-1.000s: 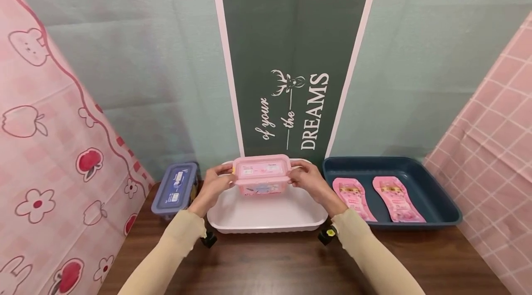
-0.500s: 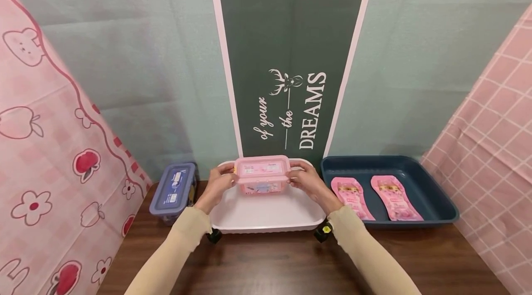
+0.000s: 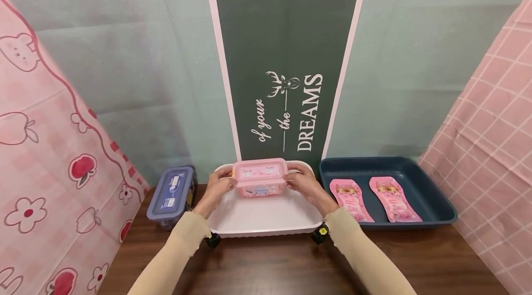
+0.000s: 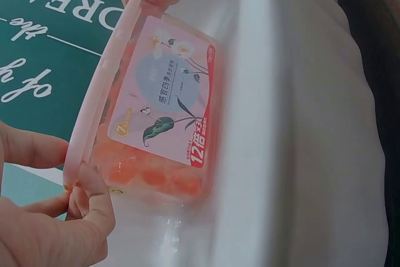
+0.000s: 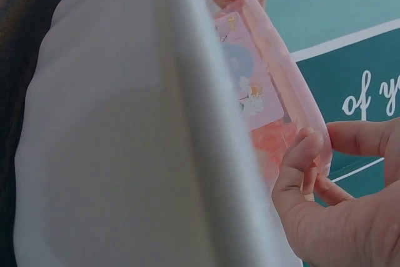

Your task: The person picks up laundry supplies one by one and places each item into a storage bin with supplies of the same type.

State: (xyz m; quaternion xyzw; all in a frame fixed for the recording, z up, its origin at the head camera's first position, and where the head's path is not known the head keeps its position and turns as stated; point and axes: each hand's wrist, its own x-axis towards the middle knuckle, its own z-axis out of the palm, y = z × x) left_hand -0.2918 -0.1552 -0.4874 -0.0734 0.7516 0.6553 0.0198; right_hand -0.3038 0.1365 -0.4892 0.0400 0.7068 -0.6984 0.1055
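Note:
A pink lidded plastic box [image 3: 261,178] with a printed label stands at the back of the white tray [image 3: 266,216]. Reddish pieces show through its clear wall in the left wrist view. My left hand [image 3: 216,188] pinches the left end of the lid's rim, thumb and fingers on either side of it. At the opposite end, my right hand [image 3: 305,183] pinches the rim the same way. The lid [image 4: 103,92] sits on the box. Whether the box's base touches the tray floor, I cannot tell.
Left of the tray is a blue lidded box [image 3: 171,195] on the wooden table [image 3: 266,267]. On the right, a dark blue tray [image 3: 436,198] holds two pink pouches [image 3: 395,199]. Curtains hang behind and along both sides.
The head view has shifted slightly, so everything sits a little further left in it. Both hands keep their hold on the pink box, which stays over the same part of the tray.

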